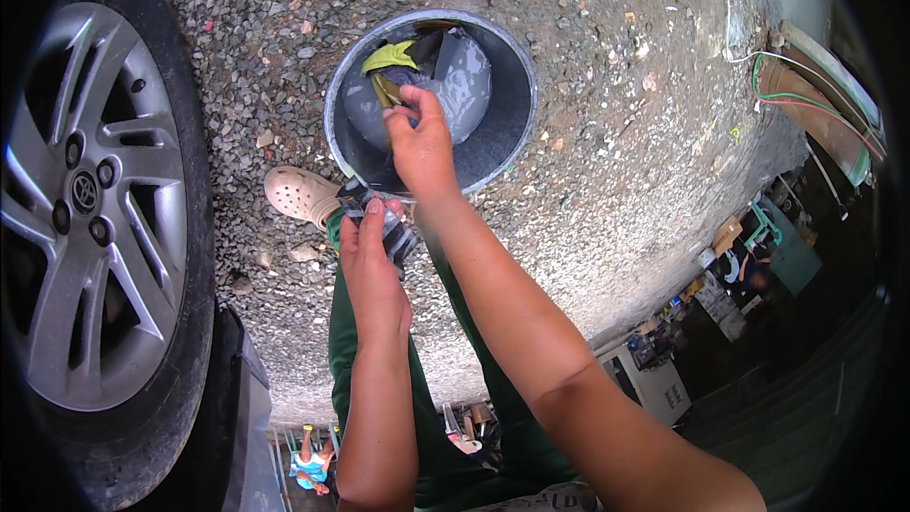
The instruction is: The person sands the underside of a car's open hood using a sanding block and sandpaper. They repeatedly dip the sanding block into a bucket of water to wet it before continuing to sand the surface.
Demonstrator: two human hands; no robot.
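A dark grey round bucket (507, 147) stands on the gravel, with cloudy, foamy water (466, 90) inside. Over it, my right hand (422, 137) is closed, pinching an olive-coloured strip (384, 92) whose kind I cannot make out. Beside that strip, a yellow-green cloth (390, 58) and dark fabric (427, 53) stick up out of the water. At the bucket's near rim my left hand (372, 251) is closed round a dark and grey, shiny, limp piece (398, 239). Its fingers hide part of that piece.
A car wheel (90, 190) with a silver rim stands close on the left. A beige clog (301, 195) is on the gravel beside the bucket. At the right lie a brown panel (810, 104) and cables. A seated person (310, 465) in blue appears at the bottom edge.
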